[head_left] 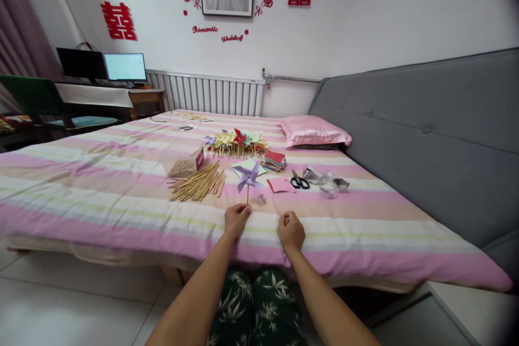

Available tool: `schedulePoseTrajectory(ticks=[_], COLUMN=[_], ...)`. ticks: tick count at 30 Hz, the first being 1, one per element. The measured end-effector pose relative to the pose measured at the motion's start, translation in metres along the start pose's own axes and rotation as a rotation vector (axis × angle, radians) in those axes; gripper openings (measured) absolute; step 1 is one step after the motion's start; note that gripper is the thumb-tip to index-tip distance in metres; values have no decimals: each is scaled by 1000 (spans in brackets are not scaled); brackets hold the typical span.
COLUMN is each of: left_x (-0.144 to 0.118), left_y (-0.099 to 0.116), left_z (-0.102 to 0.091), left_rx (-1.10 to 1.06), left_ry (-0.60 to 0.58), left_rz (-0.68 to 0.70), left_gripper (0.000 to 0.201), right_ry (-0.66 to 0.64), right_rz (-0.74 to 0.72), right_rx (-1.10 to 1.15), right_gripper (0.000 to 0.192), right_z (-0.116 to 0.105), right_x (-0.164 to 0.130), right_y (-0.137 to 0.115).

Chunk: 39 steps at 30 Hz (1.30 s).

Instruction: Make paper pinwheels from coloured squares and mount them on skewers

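My left hand (pixel 237 220) pinches the thin wooden stick of a lavender paper pinwheel (pixel 248 175), which stands upright above the bed. To its right, my right hand (pixel 292 231) rests on the striped sheet with its fingers curled closed; nothing sticks out of it. Beyond the hands lie small metal pins (pixel 261 198), a pink paper sheet (pixel 281 185) and black-handled scissors (pixel 300 181). Behind the pinwheel, pale paper squares (pixel 239 166) are partly hidden. A pile of wooden sticks (pixel 198 183) spreads to the left.
Finished pinwheels (pixel 235 143) stand in a row farther back. Near them are a clear box (pixel 182 166) of sticks and a stack of coloured paper (pixel 274 161). A round clear container (pixel 328 189) sits at right. A pink pillow (pixel 314 131) lies by the grey headboard (pixel 425 130).
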<state>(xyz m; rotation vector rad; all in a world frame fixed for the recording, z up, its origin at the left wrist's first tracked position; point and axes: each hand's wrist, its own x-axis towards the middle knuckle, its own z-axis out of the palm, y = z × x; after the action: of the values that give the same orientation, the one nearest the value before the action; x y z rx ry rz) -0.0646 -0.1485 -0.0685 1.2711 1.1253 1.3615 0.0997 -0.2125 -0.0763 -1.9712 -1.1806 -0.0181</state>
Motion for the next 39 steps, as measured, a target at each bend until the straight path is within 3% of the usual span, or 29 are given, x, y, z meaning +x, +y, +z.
schedulePoseTrajectory(ticks=[39], left_x=[-2], left_y=[7], left_z=[1], left_rx=[-2], left_ry=[11], left_rz=[-16], left_gripper=[21], right_ry=[-3], right_rz=[-3], right_rx=[-1], right_gripper=[10], right_z=[0], right_x=[0], right_y=[1])
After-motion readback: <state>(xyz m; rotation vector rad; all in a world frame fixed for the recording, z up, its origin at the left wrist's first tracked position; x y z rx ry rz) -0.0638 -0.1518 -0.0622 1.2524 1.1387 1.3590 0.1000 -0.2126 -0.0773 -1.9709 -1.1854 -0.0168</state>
